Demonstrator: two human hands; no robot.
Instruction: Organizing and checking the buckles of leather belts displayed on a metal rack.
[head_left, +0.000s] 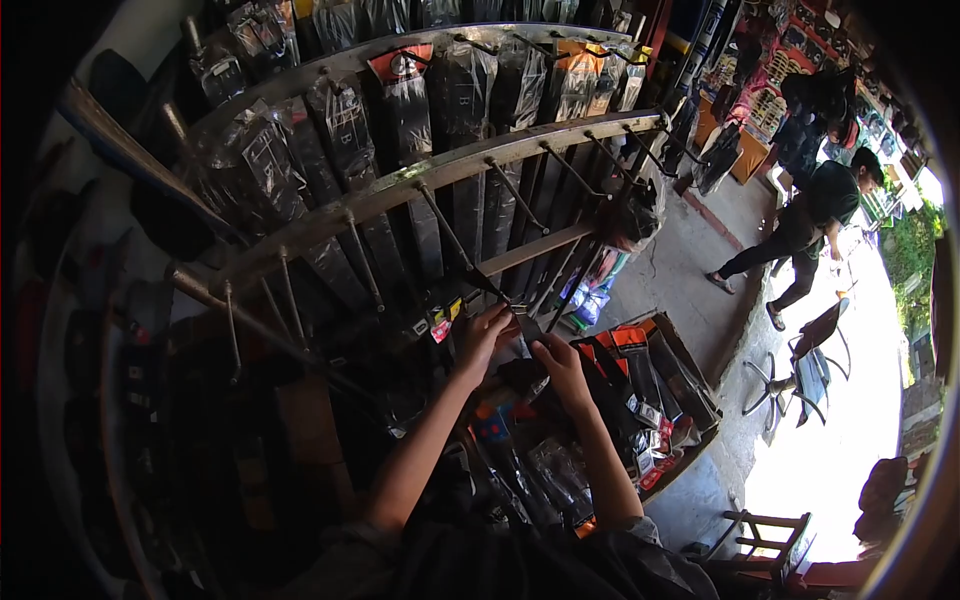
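In front of me, my left hand (484, 341) pinches a dark flat strap (529, 328), perhaps a belt, near the tip of a metal display hook (448, 225). My right hand (562, 369) grips the same strap slightly lower and to the right. A dark end of it seems to meet the hook tip, but shadow hides whether it is threaded on. That hook juts from a metal rack bar (450, 161). Below my hands, an open cardboard box (705, 427) holds several black packaged goods with orange and red tags.
Plastic-wrapped black goods (405, 97) hang behind the rack's several protruding hooks. Small tagged packets (442, 322) sit left of my left hand. To the right are a person walking (814, 210), an overturned swivel chair (795, 375) and a wooden stool (780, 536).
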